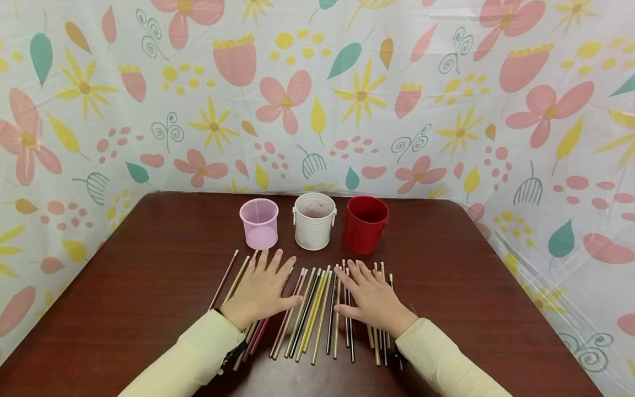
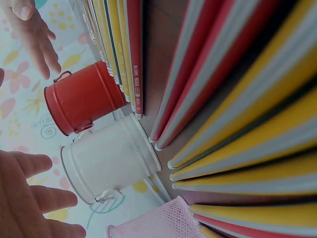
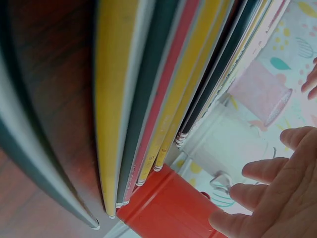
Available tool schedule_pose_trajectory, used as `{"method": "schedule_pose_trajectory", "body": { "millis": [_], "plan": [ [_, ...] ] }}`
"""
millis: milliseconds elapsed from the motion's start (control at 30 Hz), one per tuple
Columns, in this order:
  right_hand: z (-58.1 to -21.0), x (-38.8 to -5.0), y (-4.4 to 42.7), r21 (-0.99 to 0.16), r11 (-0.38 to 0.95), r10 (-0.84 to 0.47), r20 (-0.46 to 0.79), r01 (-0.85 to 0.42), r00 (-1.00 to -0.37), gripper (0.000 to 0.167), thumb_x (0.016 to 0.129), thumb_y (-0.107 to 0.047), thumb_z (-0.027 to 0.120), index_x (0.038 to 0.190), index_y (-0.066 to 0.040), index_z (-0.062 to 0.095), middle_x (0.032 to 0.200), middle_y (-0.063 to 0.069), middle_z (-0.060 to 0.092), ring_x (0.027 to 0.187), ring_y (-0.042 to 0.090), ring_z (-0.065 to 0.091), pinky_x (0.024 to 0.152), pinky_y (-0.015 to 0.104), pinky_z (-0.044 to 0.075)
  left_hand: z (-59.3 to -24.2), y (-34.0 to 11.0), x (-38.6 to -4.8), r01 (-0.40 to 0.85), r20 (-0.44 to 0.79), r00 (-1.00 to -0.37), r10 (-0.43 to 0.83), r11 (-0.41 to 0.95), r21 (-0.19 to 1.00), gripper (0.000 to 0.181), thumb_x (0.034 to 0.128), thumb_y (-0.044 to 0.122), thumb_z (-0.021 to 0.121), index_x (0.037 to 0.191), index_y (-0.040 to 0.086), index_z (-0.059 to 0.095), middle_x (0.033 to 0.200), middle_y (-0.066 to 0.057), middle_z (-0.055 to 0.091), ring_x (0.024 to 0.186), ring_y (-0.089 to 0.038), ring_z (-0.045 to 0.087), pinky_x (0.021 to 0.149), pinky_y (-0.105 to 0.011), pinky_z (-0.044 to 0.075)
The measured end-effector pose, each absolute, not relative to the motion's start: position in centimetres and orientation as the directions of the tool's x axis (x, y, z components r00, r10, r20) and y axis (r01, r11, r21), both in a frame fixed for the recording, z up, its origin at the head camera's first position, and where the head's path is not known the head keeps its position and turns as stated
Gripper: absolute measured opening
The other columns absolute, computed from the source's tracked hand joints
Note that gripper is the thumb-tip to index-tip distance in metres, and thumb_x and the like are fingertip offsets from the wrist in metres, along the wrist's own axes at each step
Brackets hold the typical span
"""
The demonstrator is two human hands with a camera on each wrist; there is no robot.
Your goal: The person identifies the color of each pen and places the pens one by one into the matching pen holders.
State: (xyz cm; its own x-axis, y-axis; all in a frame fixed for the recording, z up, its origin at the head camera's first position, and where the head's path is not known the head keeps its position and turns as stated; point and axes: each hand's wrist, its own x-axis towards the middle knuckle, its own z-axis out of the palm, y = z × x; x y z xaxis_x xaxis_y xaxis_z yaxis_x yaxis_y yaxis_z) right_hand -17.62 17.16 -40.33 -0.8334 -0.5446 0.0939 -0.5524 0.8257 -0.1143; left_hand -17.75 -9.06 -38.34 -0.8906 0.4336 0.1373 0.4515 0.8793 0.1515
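Observation:
Many pencils with white eraser ends lie side by side on the table, in red, yellow, black and gold tones. My left hand is spread flat over the left part of the row, fingers straight and thumb out. Over the right part my right hand is spread the same way. Neither hand grips anything; whether the palms touch the pencils I cannot tell. Beyond the fingertips stand a pink mesh cup, a white bucket and a red bucket.
The dark brown table has rounded far corners. A flower-printed cloth hangs behind it and along both sides. In the left wrist view, the white bucket and red bucket stand past the pencils' eraser ends.

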Motion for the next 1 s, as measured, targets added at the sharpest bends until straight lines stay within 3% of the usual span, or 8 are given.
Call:
{"method": "schedule_pose_trajectory", "body": {
  "millis": [300, 600, 800, 1000],
  "plan": [
    [-39.6, -17.7, 17.3, -0.081, 0.823, -0.553, 0.103, -0.562, -0.826, 0.071, 0.089, -0.051, 0.057, 0.144, -0.008, 0.042, 0.145, 0.026, 0.038, 0.134, 0.044, 0.033, 0.102, 0.064, 0.031, -38.0, -9.5, -17.7, 0.438, 0.112, -0.899, 0.424, 0.884, 0.165, 0.08, 0.0833, 0.058, 0.059, 0.144, 0.009, 0.043, 0.147, -0.024, 0.037, 0.135, -0.05, 0.026, 0.107, -0.063, 0.022],
    [-37.7, -18.9, 18.8, -0.092, 0.856, -0.502, 0.088, -0.509, -0.861, 0.07, 0.09, -0.048, 0.058, 0.143, -0.005, 0.042, 0.145, 0.026, 0.038, 0.134, 0.045, 0.033, 0.103, 0.063, 0.03, -37.8, -10.4, -17.6, 0.406, 0.071, -0.914, 0.4, 0.893, 0.196, 0.078, 0.0847, 0.055, 0.06, 0.144, 0.007, 0.042, 0.144, -0.022, 0.041, 0.133, -0.048, 0.031, 0.105, -0.061, 0.027],
    [-36.4, -20.8, 20.1, -0.228, 0.862, -0.44, 0.107, -0.452, -0.892, 0.063, 0.093, -0.041, 0.057, 0.141, -0.002, 0.044, 0.142, 0.026, 0.042, 0.131, 0.043, 0.038, 0.103, 0.059, 0.033, -37.6, -11.2, -18.0, 0.404, 0.082, -0.915, 0.396, 0.895, 0.187, 0.076, 0.0858, 0.055, 0.06, 0.143, 0.007, 0.044, 0.141, -0.021, 0.046, 0.13, -0.045, 0.038, 0.103, -0.062, 0.031],
    [-34.9, -22.8, 21.5, -0.523, 0.806, -0.319, 0.01, -0.277, -0.948, 0.055, 0.1, -0.039, 0.047, 0.135, 0.003, 0.051, 0.134, 0.024, 0.052, 0.124, 0.039, 0.048, 0.1, 0.055, 0.039, -37.0, -12.5, -18.2, 0.38, 0.055, -0.925, 0.377, 0.901, 0.21, 0.071, 0.0878, 0.052, 0.059, 0.141, 0.007, 0.046, 0.139, -0.02, 0.049, 0.126, -0.042, 0.045, 0.101, -0.062, 0.033]
  ]
}}
